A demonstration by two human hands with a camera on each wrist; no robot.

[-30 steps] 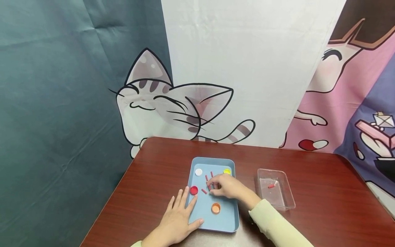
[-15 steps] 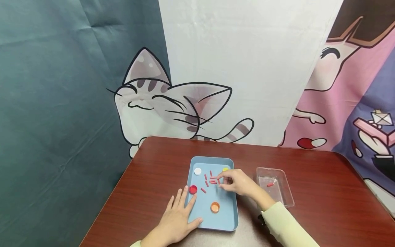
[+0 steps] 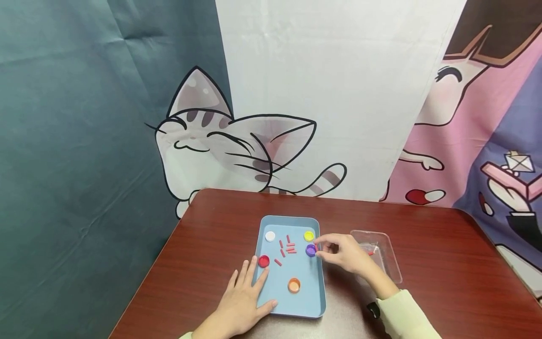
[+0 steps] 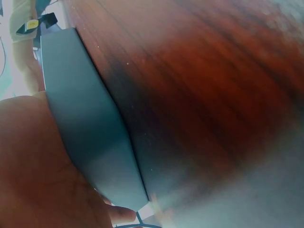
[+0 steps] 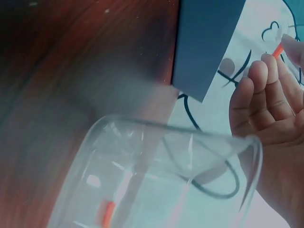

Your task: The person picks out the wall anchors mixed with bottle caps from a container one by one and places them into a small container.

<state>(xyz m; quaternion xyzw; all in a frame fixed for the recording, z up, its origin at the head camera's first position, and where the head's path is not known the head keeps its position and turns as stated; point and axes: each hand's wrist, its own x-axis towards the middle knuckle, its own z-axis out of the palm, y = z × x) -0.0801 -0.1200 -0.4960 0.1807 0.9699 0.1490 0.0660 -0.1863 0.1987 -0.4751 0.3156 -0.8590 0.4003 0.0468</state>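
Right hand (image 3: pixel 345 252) pinching a red stick (image 3: pixel 316 247); left hand (image 3: pixel 237 301) resting, fingers spread, on the blue tray (image 3: pixel 292 303).
Head: the stick is showing at the right fingertips – probably light, stiff, best held mid-length – with fingers partly hiding it. Left wrist: the tray's side is hiding its contents. Right wrist: one stick end is peeking between thumb and finger, the hand running out of view.
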